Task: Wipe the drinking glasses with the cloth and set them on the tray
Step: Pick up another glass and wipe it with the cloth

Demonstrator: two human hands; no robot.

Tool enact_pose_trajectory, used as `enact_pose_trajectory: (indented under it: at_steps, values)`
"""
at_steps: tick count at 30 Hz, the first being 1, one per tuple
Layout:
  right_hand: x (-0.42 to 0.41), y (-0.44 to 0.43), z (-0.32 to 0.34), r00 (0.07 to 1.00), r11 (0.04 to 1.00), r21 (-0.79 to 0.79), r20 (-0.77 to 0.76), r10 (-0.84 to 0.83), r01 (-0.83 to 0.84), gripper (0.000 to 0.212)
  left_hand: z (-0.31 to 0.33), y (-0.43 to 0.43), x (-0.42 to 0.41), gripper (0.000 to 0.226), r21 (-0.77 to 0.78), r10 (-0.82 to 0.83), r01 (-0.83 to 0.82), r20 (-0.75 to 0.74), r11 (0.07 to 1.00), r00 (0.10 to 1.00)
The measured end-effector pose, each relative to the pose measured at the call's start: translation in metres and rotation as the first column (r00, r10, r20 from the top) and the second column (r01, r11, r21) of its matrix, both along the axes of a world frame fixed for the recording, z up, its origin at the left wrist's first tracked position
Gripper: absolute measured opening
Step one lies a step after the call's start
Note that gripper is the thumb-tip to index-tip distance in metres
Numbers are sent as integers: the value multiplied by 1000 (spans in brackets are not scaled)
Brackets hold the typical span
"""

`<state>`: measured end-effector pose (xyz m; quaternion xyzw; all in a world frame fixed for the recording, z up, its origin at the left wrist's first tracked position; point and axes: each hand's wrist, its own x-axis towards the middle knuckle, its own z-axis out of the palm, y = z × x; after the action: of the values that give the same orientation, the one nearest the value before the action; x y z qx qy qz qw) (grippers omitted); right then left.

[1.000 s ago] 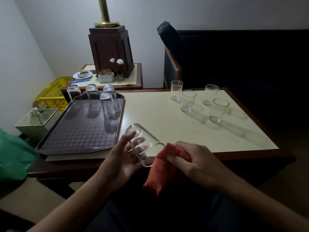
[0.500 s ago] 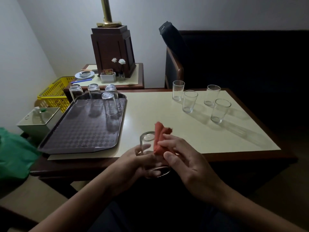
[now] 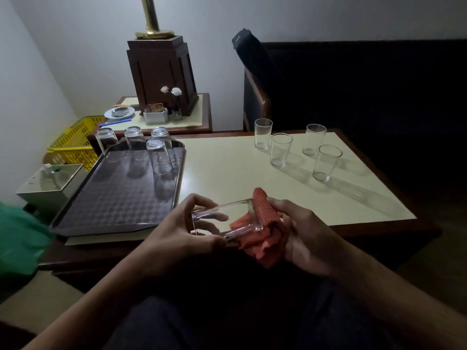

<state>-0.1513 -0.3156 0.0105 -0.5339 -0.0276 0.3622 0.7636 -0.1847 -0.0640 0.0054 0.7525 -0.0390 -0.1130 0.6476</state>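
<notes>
My left hand [image 3: 182, 231] grips a clear drinking glass [image 3: 225, 217] by its base, lying on its side above the table's near edge. My right hand [image 3: 300, 233] holds an orange-red cloth [image 3: 262, 223] bunched over and into the glass's mouth. A dark patterned tray [image 3: 113, 200] lies at the left of the table, with several glasses [image 3: 159, 155] standing upside down at its far end. Several upright glasses [image 3: 280, 150] stand on the table at the right rear.
The cream-topped table [image 3: 227, 173] has a wooden rim. A side table with a wooden lamp base [image 3: 161, 74], saucer and small box stands behind. A yellow basket [image 3: 73, 142] and a white bin [image 3: 50, 183] sit left. A dark sofa fills the right.
The glass went from tilted to upright with the cloth pushed in, and now lies sideways with its mouth to the right. My right hand has shifted right with the cloth at the rim.
</notes>
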Motion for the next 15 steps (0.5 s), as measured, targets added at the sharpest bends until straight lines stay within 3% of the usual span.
enact_pose_trajectory:
  at_steps: [2, 3, 5, 7, 9, 12, 13, 15]
  values:
    - [-3, 3, -4, 998, 1000, -16, -61, 3, -4, 63, 1, 3, -2, 65, -8, -58, 58, 27, 998, 998]
    - [-5, 5, -8, 1000, 998, -55, -8, -21, 21, 59, 2, 2, -4, 64, 3, -107, 107, 29, 994, 994]
    - [-11, 7, -13, 955, 970, -228, 295, -13, 83, 43, 1, -1, -5, 60, 50, -175, 173, 34, 984, 984]
    - [-15, 2, -13, 788, 917, -364, 608, 99, 165, 50, -1, -10, -5, 51, -29, -109, 108, -36, 994, 993]
    - [-17, -2, -10, 613, 888, -417, 758, 222, 194, 67, -3, -20, -4, 52, -181, -16, -20, -195, 983, 981]
    - [-19, -4, -15, 241, 843, -476, 874, 422, 251, 72, -9, -24, -1, 59, -320, 3, -121, -344, 940, 939]
    - [-20, -4, -15, 178, 838, -491, 870, 459, 238, 70, -10, -23, 0, 61, -353, 0, -136, -358, 926, 934]
    - [-21, -2, -11, 256, 858, -486, 862, 438, 168, 57, -11, -21, 1, 63, -380, 7, -143, -337, 914, 942]
